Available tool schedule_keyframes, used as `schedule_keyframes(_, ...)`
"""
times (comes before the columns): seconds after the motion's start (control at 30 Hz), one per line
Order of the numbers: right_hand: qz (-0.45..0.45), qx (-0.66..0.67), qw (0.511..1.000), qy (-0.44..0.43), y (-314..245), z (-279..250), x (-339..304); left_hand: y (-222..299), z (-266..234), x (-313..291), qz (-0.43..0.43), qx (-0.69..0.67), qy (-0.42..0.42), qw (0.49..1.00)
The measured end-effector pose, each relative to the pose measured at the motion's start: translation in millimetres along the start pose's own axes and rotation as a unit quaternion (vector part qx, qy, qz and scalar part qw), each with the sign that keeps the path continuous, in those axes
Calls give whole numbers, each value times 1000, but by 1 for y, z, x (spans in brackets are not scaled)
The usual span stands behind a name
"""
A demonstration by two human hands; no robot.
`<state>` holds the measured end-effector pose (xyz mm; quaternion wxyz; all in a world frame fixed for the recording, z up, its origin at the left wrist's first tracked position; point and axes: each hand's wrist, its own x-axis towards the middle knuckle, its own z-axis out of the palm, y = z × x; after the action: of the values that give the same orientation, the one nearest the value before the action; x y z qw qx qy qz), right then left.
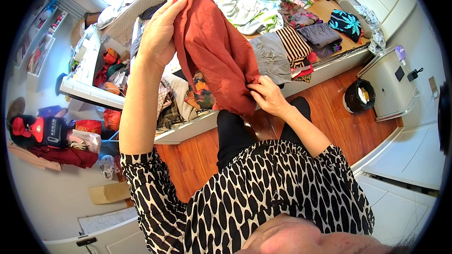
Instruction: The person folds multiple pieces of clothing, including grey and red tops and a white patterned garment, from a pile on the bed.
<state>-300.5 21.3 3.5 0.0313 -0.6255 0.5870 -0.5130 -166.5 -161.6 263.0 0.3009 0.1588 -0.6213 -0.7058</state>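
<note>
Now holds rust-red garment between left hand (loosely gripping its upper edge) and right hand, pinching below.

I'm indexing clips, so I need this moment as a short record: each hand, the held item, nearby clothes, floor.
Left: left hand raised, holding the garment's upper part
Right: right hand lower, fingers pinching its lower edge
Held: rust-red garment, hanging between both hands
Nearby: gray garment; striped garment to its right
Floor: reddish wood floor, black-lined bin
</note>
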Motion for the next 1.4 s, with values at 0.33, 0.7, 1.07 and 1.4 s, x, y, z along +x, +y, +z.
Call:
schedule_keyframes(0.33, 92, 100, 988, -79, 7, 13, 3, -2, -2, -2, 1, -9, 8, 1000)
schedule_keyframes(0.7, 73, 108, 983, -126, 2, 23, -3, -8, -8, -2, -8, -2, 2, 1000)
schedule_keyframes(1.07, 58, 93, 989, -104, 7, 25, -10, -11, -18, 2, -2, 2, 15, 1000)
schedule_keyframes(1.4, 54, 86, 994, -43, 5, 15, -17, -9, -22, 1, 7, 12, 16, 1000)
